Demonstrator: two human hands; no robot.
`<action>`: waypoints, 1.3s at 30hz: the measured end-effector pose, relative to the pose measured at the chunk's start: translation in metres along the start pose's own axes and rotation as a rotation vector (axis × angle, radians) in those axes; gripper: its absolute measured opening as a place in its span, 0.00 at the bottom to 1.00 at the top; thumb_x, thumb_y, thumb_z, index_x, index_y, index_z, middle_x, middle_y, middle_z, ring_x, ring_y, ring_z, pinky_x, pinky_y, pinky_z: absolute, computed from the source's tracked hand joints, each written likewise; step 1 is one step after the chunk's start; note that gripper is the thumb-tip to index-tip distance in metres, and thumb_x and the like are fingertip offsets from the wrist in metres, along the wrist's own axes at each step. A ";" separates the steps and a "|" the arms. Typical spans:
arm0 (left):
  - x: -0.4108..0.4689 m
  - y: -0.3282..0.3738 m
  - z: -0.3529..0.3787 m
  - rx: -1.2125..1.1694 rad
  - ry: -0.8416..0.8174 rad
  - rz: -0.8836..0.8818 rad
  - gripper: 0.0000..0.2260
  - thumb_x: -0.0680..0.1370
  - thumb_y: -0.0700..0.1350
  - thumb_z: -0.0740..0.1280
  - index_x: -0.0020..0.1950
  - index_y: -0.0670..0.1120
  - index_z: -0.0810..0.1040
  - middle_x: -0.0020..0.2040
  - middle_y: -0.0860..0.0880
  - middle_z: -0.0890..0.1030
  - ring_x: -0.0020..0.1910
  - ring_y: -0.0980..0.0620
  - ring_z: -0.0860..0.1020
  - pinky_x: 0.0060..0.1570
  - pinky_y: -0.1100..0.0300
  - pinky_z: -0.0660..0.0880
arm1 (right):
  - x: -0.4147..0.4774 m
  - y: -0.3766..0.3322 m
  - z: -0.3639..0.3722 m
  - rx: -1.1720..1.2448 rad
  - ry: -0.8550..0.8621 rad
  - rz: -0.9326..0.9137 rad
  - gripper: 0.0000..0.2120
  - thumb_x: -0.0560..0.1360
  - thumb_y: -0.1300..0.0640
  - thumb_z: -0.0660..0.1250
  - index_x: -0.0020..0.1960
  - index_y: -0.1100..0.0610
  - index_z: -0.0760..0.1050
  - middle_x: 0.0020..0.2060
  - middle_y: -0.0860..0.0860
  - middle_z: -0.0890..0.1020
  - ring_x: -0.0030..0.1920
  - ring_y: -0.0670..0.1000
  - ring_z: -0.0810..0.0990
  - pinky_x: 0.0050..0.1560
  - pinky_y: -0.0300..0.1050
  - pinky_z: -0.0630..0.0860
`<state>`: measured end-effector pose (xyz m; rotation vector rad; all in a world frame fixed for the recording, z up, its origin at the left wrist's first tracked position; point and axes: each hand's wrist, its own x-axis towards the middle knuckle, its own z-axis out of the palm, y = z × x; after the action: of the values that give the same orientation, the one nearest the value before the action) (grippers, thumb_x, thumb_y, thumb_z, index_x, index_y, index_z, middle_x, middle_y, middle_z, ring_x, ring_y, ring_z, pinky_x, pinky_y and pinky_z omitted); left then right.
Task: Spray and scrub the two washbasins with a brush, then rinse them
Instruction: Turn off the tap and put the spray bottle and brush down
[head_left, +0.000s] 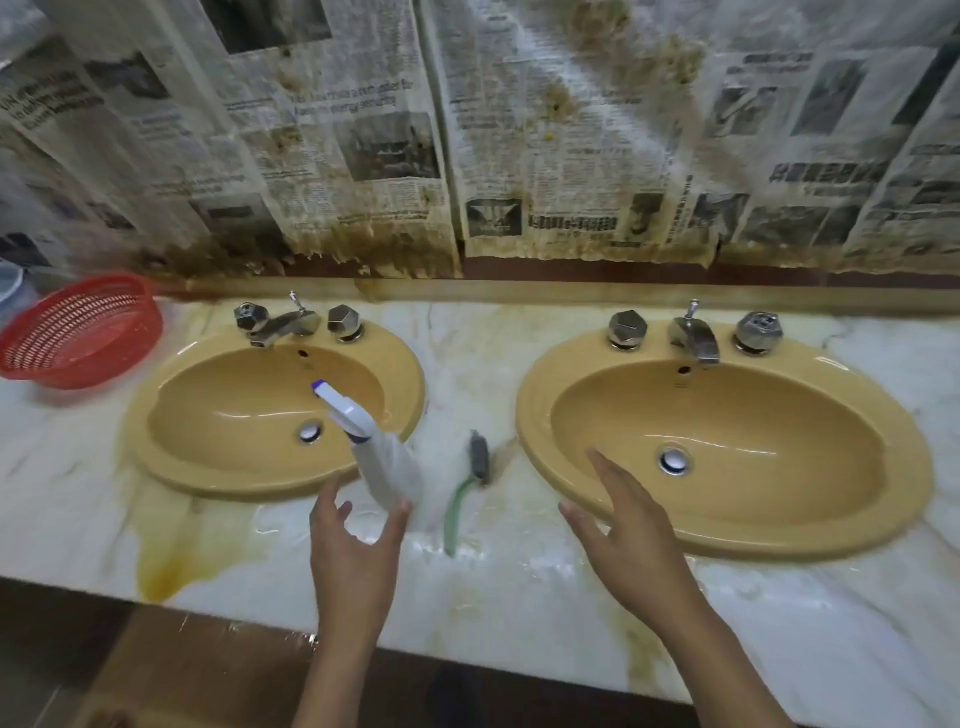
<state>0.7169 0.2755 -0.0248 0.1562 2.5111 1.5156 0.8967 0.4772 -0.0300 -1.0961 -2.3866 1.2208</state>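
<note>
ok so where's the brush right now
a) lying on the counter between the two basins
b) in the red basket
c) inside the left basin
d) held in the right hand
A: the brush lies on the marble counter between the left basin and the right basin, and the right hand is open and holds nothing.

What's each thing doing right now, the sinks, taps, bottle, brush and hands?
Left basin: no water in it.
Right basin: no water in it.
Left tap: not running.
Right tap: not running.
Counter: wet and stained.
Spray bottle: tilted, nozzle over the left basin.
Brush: lying on the counter between the basins, untouched.
Left hand: open, fingertips at the bottle's base.
Right hand: open, holding nothing.
</note>
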 end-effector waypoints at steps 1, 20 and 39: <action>0.013 -0.002 -0.003 0.007 -0.007 -0.001 0.41 0.74 0.54 0.78 0.81 0.54 0.60 0.78 0.54 0.66 0.74 0.52 0.69 0.64 0.53 0.70 | 0.007 -0.011 0.017 -0.022 -0.008 0.021 0.33 0.80 0.39 0.64 0.81 0.45 0.57 0.78 0.42 0.64 0.78 0.44 0.59 0.73 0.39 0.58; 0.128 -0.032 0.001 -0.069 -0.459 0.135 0.22 0.76 0.52 0.75 0.68 0.60 0.73 0.59 0.63 0.80 0.61 0.59 0.78 0.61 0.49 0.78 | 0.078 -0.057 0.178 -0.295 0.107 0.235 0.24 0.82 0.59 0.61 0.77 0.47 0.69 0.71 0.45 0.75 0.69 0.50 0.74 0.66 0.47 0.73; -0.019 -0.007 0.037 0.005 -0.525 0.118 0.27 0.76 0.45 0.75 0.68 0.65 0.69 0.57 0.67 0.80 0.54 0.72 0.77 0.45 0.74 0.74 | -0.041 0.019 0.011 0.057 0.471 0.265 0.20 0.78 0.55 0.71 0.69 0.45 0.78 0.55 0.46 0.85 0.48 0.47 0.79 0.48 0.39 0.70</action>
<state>0.7441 0.3009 -0.0452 0.6243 2.1128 1.2938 0.9290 0.4485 -0.0470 -1.5208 -1.8880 0.9587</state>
